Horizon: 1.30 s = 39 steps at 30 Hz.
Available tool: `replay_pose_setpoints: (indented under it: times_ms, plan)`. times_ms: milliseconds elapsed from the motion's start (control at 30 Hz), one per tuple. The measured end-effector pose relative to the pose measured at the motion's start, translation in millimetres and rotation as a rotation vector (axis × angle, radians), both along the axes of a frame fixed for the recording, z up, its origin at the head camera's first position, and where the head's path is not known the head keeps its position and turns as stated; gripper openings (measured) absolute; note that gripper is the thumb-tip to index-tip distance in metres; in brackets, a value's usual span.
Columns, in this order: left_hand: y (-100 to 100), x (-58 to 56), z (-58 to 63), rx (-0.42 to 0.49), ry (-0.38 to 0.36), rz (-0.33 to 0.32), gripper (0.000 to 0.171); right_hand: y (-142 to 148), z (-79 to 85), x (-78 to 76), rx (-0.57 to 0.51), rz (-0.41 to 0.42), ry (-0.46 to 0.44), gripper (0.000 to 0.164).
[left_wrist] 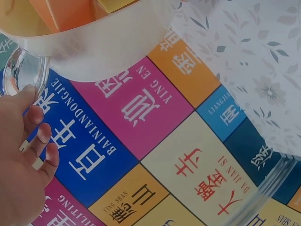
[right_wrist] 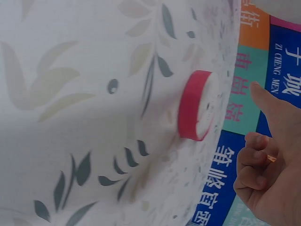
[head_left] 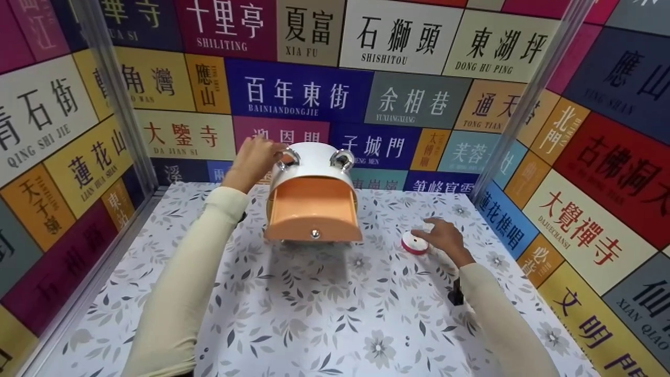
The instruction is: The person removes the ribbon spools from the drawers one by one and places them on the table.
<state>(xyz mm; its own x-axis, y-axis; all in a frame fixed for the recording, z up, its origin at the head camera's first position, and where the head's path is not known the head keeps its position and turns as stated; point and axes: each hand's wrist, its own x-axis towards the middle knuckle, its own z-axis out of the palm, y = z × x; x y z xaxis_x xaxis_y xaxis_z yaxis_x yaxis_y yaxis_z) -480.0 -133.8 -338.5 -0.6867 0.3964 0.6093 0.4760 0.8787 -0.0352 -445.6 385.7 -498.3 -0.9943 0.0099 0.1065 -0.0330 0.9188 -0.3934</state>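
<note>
A white rounded box (head_left: 316, 154) with two chrome rings on top stands toward the back of the table. Its orange drawer (head_left: 314, 228), with a small round knob, is pulled out, and its floor looks bare. My left hand (head_left: 255, 159) holds the left chrome ring (left_wrist: 42, 75) by its edge; in the left wrist view the other fingers curl beside it. A red ribbon roll (right_wrist: 190, 106) with white faces lies flat on the table to the right. Beside it hovers my right hand (head_left: 444, 238), thumb out and fingers loosely bent, a gap between them and the roll in the right wrist view.
The white table (head_left: 314, 314) has a grey leaf-and-flower print. Upright panels of coloured signs (head_left: 298, 86) enclose it at the back and both sides, with clear corner posts (head_left: 123, 99) at their joints. The second chrome ring (head_left: 342, 158) is on the box's right.
</note>
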Motion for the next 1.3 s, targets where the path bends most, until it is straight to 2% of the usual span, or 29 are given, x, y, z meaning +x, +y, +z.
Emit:
replay_pose_setpoints:
  times_ms: [167, 400, 733, 1000, 1133, 1300]
  plan:
    - [0.5, -2.7, -0.2, -0.012, 0.012, 0.014, 0.019, -7.8, 19.2, -1.5, 0.015, 0.044, 0.062, 0.073]
    - [1.0, -2.9, -2.0, 0.019, 0.001, -0.011, 0.014, -30.4, 43.0, -0.1, 0.018, 0.085, 0.085, 0.072]
    - [2.5, -1.9, -6.8, 0.011, -0.031, -0.003, 0.016, -79.9, 84.7, 24.8, -0.001, 0.227, 0.252, 0.063]
    - [3.8, 0.8, -1.2, 0.018, -0.025, -0.003, 0.021, -114.2, 115.0, 42.9, -0.021, 0.321, 0.321, 0.058]
    - [3.0, 1.6, 0.6, 0.005, -0.023, 0.017, 0.021, -125.1, 124.2, 47.6, -0.013, 0.36, 0.362, 0.057]
    - [2.8, 2.4, -0.5, -0.004, -0.022, 0.017, 0.018, -133.5, 126.7, 54.4, -0.009, 0.421, 0.413, 0.055]
